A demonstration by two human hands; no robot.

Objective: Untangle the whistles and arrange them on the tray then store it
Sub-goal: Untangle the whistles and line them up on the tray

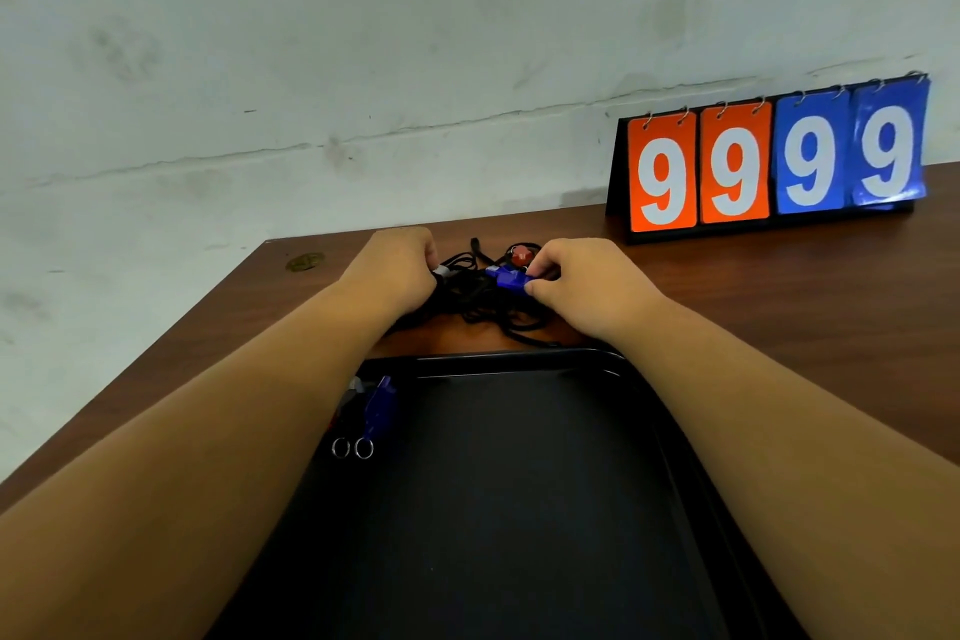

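Black tray (519, 509) nearest, lying between the 2 forearms, on the near side of both grips. On its left part, near side of the left grip: 1 blue whistle on the tray (379, 405) and 2 metal rings (353, 448) just nearer than it. More pieces beside them are partly hidden by the left forearm; cannot tell what they are.

Past the tray's far rim, on the brown desk (779, 307): a tangle of black cords (483, 307), between the 2 grips and partly under them.

Left grip (395, 270): fingers curled in, clamped on a white whistle (443, 270) at the tangle's left edge; only its end shows at the fingertips.

Right grip (587, 286): thumb and fingers pinched together on a blue whistle (506, 278) that sticks out to the left of the fingertips, over the cords and toward the left grip. The 2 grips are apart, with cords between.

Red whistle (521, 255): just beyond the right grip's fingertips, on the tangle's far edge, touching the cords.

Farther, well to the right of the right grip: flip scoreboard (769, 161) reading 9 9 9 9, 2 cards orange, 2 blue. Pale stained wall (363, 42) behind.
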